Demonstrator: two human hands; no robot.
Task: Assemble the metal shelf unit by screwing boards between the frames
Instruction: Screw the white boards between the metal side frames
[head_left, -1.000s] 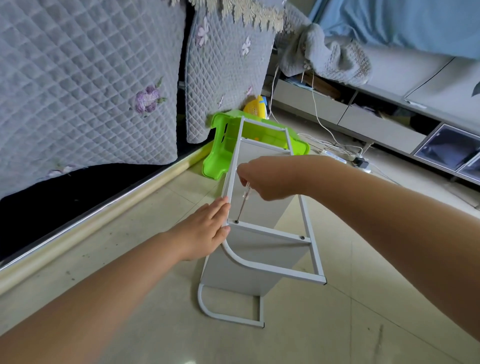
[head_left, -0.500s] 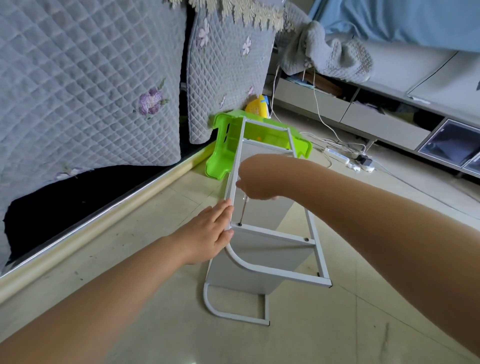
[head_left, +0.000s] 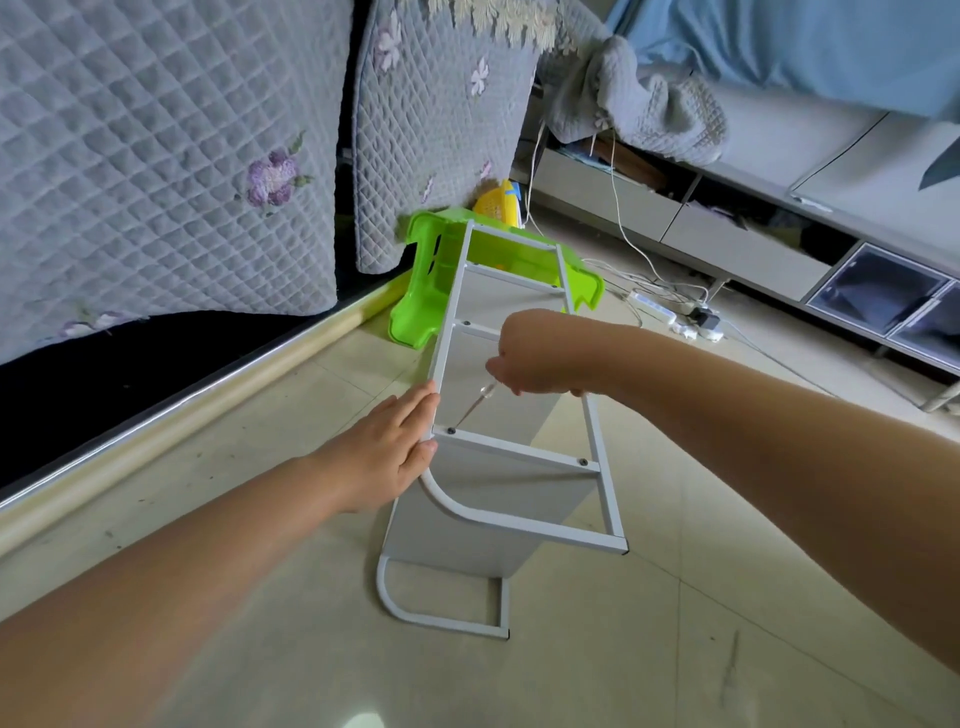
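Note:
A white metal shelf unit lies on its side on the tiled floor, its upper frame (head_left: 605, 488) facing me. Grey boards (head_left: 467, 540) stand between this frame and the lower frame (head_left: 441, 621) on the floor. My right hand (head_left: 535, 358) grips a screwdriver (head_left: 475, 402) whose tip sits on a screw (head_left: 451, 431) at the left end of a crossbar. A second screw (head_left: 583, 461) shows at the crossbar's right end. My left hand (head_left: 387, 452) lies flat against the frame's left rail, fingers together, steadying it.
A green plastic stool (head_left: 426, 291) lies behind the shelf, with a yellow object (head_left: 498, 202) beyond it. Quilted grey covers (head_left: 156, 156) hang on the left. A power strip and cables (head_left: 670, 312) lie on the floor near a low grey cabinet (head_left: 753, 249).
My right hand has shifted slightly while the screwdriver stays on the left screw. The screwdriver now leans more. My left hand stays on the rail.

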